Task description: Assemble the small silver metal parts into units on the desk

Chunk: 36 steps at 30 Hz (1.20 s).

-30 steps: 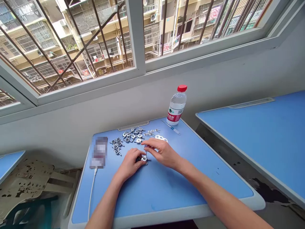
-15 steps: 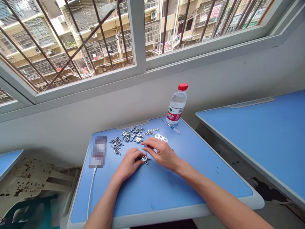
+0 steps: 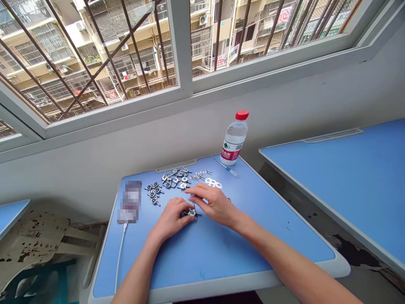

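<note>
Holding a metal part (image 3: 191, 213), left fingers (image 3: 181, 203) touching, right fingers (image 3: 200, 196) just beside

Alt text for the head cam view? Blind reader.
Left hand and right hand work a small metal part on a blue desk. Beyond them lie scattered metal parts, a water bottle with a red cap, and a barred window.
</note>
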{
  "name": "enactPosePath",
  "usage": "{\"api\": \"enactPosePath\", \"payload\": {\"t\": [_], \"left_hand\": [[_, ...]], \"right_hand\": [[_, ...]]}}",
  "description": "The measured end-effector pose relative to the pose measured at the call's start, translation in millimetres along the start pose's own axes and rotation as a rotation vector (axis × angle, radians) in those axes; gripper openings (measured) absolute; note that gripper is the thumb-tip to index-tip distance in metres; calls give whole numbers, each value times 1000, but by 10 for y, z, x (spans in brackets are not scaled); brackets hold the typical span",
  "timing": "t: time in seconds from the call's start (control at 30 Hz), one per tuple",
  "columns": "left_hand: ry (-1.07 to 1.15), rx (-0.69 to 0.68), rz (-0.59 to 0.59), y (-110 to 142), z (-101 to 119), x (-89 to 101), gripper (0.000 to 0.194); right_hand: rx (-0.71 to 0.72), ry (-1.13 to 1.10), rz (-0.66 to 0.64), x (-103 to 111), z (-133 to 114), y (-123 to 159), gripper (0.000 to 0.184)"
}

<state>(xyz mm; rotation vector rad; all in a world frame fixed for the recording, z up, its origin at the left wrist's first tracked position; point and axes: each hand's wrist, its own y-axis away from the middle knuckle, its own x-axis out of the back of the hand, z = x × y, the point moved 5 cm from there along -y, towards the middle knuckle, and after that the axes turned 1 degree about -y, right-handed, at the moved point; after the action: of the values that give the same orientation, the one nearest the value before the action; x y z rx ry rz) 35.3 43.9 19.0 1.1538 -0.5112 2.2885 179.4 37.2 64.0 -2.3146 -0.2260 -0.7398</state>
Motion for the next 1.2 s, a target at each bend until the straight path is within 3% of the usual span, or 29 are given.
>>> {"api": "enactPosePath", "payload": {"t": [0.33,1.2], "left_hand": [[13,8,10,-5,-4,-15,8],[11,-24,61,-6,-18,-69,7]], "right_hand": [[55,-25,-75,84,-27,-38,24],[2,-41,72,72,14,-62,20]]}}
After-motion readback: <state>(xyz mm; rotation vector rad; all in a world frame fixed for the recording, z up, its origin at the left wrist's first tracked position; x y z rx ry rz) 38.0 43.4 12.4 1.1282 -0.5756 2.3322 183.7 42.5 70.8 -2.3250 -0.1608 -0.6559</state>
